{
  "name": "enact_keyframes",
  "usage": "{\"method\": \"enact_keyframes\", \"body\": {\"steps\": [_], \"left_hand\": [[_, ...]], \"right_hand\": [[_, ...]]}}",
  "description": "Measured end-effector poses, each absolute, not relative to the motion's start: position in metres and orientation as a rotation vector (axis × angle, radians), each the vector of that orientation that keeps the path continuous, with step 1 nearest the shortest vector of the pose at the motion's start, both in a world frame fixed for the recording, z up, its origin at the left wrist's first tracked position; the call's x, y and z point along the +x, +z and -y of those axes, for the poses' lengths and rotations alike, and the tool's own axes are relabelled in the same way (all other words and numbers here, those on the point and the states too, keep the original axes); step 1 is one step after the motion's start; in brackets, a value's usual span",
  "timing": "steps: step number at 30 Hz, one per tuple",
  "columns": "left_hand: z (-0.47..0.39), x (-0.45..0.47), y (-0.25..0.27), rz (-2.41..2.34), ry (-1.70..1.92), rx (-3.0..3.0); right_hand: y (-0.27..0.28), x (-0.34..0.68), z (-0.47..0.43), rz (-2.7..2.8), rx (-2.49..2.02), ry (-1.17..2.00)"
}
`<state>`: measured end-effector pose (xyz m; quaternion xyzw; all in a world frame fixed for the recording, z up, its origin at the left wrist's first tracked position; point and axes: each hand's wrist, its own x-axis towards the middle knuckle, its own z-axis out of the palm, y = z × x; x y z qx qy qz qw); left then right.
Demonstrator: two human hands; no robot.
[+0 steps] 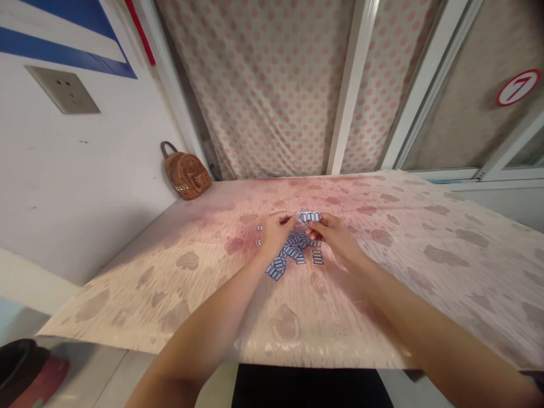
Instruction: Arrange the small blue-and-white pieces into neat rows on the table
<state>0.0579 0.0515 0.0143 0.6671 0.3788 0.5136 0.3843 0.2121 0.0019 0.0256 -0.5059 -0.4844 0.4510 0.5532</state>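
Note:
Both hands meet above a pile of small blue-and-white striped cards (293, 246) on the table. My right hand (334, 231) is closed, with thumb and fingers pinching a few striped cards (310, 216) held up off the pile. My left hand (277, 228) is closed too, its thumb and fingertips at the left end of these same cards. Whether it grips them or only touches them is hard to see. One card (317, 258) lies apart, just right of the pile. Some pieces are partly hidden behind my left hand.
A patterned cloth covers the table (182, 294). At its back left corner a small brown backpack (189, 173) leans against the white wall. A dotted curtain (272, 85) and door frames stand behind. A dark and red container (32, 371) is on the floor at left.

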Motion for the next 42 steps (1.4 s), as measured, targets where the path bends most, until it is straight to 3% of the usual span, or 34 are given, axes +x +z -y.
{"method": "enact_keyframes", "body": {"steps": [34, 42], "left_hand": [[-0.042, 0.064, 0.025, -0.929, 1.253, 1.549], [-0.046, 0.059, 0.026, -0.860, 1.254, 1.511]], "right_hand": [[0.024, 0.210, -0.002, 1.287, -1.351, 0.709], [0.029, 0.214, 0.002, 1.682, -1.343, 0.057]]}}
